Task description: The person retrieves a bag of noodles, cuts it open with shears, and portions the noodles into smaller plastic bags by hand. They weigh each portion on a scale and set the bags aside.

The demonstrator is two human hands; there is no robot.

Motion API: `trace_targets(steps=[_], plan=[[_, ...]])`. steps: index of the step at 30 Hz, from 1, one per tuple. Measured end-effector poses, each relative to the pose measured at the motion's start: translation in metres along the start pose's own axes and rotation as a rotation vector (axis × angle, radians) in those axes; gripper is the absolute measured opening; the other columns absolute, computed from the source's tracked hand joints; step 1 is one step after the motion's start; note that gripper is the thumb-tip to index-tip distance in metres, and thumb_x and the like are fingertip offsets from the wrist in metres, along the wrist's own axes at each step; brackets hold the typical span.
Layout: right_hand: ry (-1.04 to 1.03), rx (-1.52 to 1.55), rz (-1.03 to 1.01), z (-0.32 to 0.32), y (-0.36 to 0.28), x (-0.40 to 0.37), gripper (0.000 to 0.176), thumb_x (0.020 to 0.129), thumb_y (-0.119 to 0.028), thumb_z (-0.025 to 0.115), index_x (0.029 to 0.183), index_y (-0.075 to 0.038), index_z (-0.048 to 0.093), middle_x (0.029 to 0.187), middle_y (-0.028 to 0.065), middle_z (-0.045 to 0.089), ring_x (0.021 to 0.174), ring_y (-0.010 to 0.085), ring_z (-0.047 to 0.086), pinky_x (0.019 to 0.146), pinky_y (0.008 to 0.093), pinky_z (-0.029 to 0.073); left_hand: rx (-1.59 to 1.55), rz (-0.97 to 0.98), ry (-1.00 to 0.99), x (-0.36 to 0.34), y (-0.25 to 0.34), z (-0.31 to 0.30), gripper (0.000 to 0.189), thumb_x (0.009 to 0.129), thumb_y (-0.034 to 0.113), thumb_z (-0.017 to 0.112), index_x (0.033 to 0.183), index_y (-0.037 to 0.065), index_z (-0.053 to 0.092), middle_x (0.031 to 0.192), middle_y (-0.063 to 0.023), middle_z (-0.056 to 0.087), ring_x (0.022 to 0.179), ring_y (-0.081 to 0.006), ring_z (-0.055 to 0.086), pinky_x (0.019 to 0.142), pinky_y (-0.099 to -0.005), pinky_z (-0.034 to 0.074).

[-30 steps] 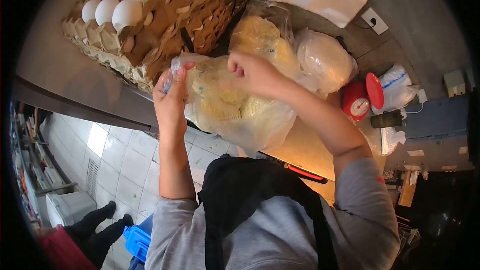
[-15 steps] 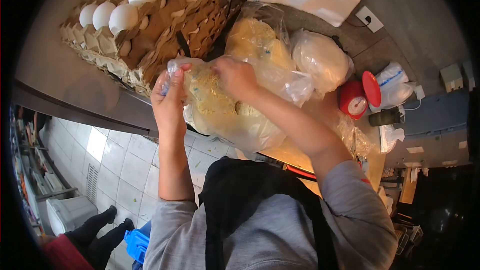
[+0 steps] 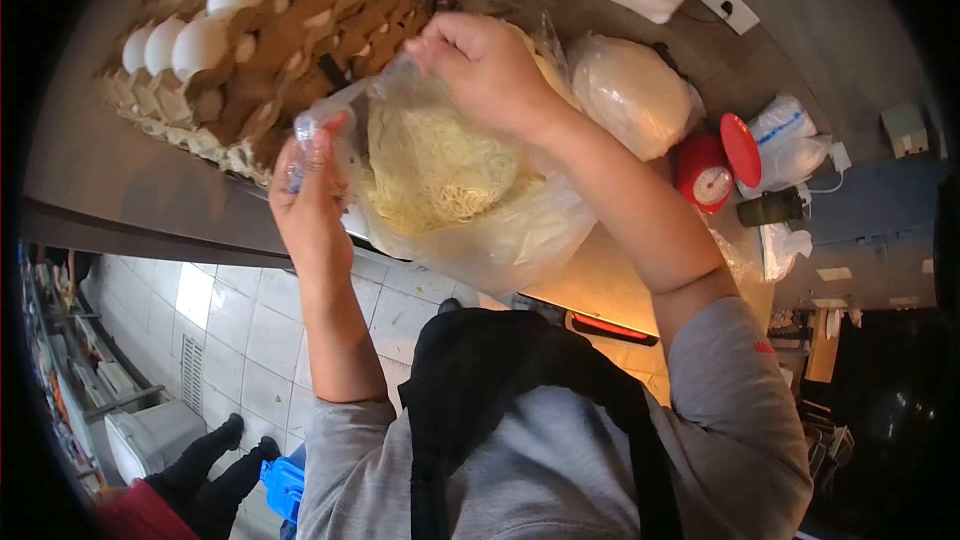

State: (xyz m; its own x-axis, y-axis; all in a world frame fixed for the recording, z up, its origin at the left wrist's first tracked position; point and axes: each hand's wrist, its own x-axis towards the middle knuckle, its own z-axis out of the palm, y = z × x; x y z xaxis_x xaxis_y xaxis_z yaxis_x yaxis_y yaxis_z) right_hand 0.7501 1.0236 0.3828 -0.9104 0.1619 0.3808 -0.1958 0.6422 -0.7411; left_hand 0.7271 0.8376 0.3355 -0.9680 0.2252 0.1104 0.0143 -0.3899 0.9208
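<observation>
Pale yellow noodles [image 3: 460, 175] lie inside a large clear plastic bag [image 3: 510, 250] in front of my body. At the bag's left edge, my left hand [image 3: 313, 180] pinches bunched plastic between thumb and fingers. My right hand [image 3: 475, 65] is closed on the bag's upper edge, above the noodles, and the plastic is stretched between both hands. Part of the noodles shows only through the cloudy plastic. Behind my right wrist another bag [image 3: 545, 50] is partly hidden.
Stacked egg trays [image 3: 280, 60] with several white eggs [image 3: 200, 45] are at upper left. A filled plastic bag [image 3: 635, 95], a red scale [image 3: 705, 175] and a dark green cylinder [image 3: 770, 208] are on the right. A person's legs [image 3: 205, 460] show at lower left.
My right hand has moved up from over the noodles, pulling the bag's edge, and more noodles show. My left hand has shifted a little left and down. The view has shifted slightly.
</observation>
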Motion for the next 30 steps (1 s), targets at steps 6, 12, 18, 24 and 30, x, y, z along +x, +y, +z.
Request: trace_targets(steps=[6, 12, 18, 24, 30], plan=[[0.036, 0.098, -0.108, -0.002, -0.009, -0.03, 0.021, 0.082, -0.024, 0.06, 0.073, -0.005, 0.058, 0.061, 0.0093, 0.058, 0.056, 0.0191, 0.055, 0.054, 0.0323, 0.043, 0.031, 0.104, 0.066, -0.003, -0.009, 0.014, 0.027, 0.089, 0.019, 0.055, 0.106, 0.0, 0.061, 0.066, 0.0087, 0.041, 0.058, -0.0003, 0.031, 0.052, -0.0164, 0.021], [0.325, 0.323, -0.124, -0.116, 0.001, -0.066, 0.009, 0.087, -0.015, 0.056, 0.088, -0.006, 0.056, 0.072, 0.0033, 0.053, 0.065, 0.0077, 0.049, 0.058, 0.0236, 0.041, 0.192, 0.118, 0.168, -0.021, -0.011, 0.01, 0.031, 0.088, 0.018, 0.055, 0.113, -0.001, 0.056, 0.111, -0.0074, 0.057, 0.1, -0.0141, 0.053, 0.086, -0.0261, 0.041], [1.026, 0.56, 0.259, -0.28, 0.079, -0.262, 0.01, 0.091, -0.019, 0.05, 0.089, -0.01, 0.053, 0.068, -0.0056, 0.048, 0.052, 0.0036, 0.038, 0.046, 0.0179, 0.03, 0.413, 0.22, 0.223, -0.038, -0.026, -0.004, 0.031, 0.084, 0.024, 0.062, 0.106, 0.001, 0.059, 0.105, -0.0068, 0.061, 0.095, -0.0161, 0.057, 0.079, -0.0304, 0.046], [1.392, 0.244, 0.859, -0.287, 0.259, -0.453, 0.019, 0.09, -0.024, 0.052, 0.089, -0.006, 0.054, 0.061, -0.002, 0.048, 0.048, 0.0087, 0.042, 0.044, 0.0257, 0.033, 0.519, 0.223, 0.367, -0.041, -0.074, 0.009, 0.034, 0.083, 0.027, 0.064, 0.103, 0.001, 0.058, 0.101, -0.0062, 0.061, 0.089, -0.0148, 0.056, 0.077, -0.0254, 0.042], [0.979, -0.14, 0.88, -0.279, 0.224, -0.475, 0.023, 0.085, -0.022, 0.057, 0.097, -0.003, 0.052, 0.079, 0.0104, 0.058, 0.065, 0.0214, 0.055, 0.058, 0.0345, 0.043, 0.562, 0.59, 0.515, -0.092, -0.051, 0.07, 0.027, 0.084, 0.02, 0.064, 0.1, 0.0, 0.055, 0.095, -0.007, 0.059, 0.082, -0.0159, 0.055, 0.078, -0.0286, 0.044]])
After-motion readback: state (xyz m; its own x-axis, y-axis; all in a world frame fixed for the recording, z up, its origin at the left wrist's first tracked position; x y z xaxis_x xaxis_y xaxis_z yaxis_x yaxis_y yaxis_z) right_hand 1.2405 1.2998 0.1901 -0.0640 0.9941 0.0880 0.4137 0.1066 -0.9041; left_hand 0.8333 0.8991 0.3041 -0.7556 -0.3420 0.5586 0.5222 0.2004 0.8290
